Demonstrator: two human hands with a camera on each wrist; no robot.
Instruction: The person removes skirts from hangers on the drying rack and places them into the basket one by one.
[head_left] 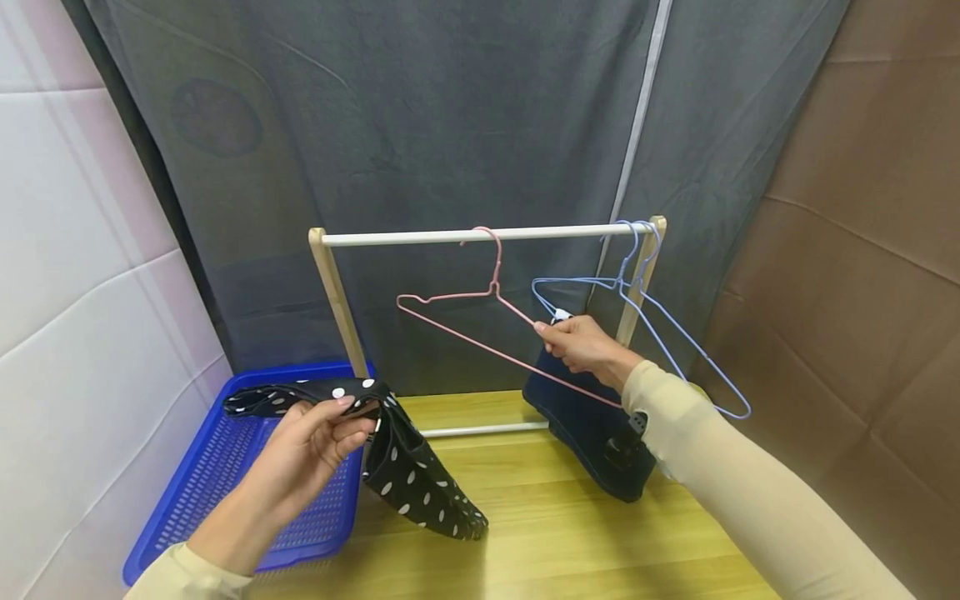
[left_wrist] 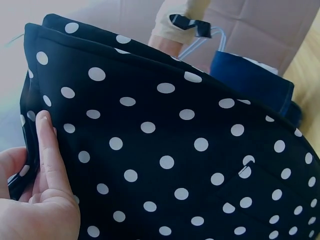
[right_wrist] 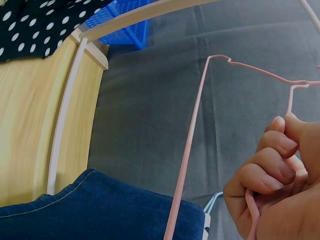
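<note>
Cloth (head_left: 416, 479) with white dots hangs at left near the basket (head_left: 347, 510), pinched in the left hand (head_left: 311, 442) — probably light, soft and floppy, best taken by its top edge — while the right hand (head_left: 588, 343) grips the pink hanger (head_left: 496, 277) below the rail (head_left: 412, 238).

The left hand (head_left: 315, 440) pinches between thumb and fingers, its bare wrist (head_left: 234, 518) below and to its left, while the right hand (head_left: 581, 343) is held higher, fingers curled in a grip, its sleeved forearm (head_left: 720, 454) slanting down rightward.
</note>
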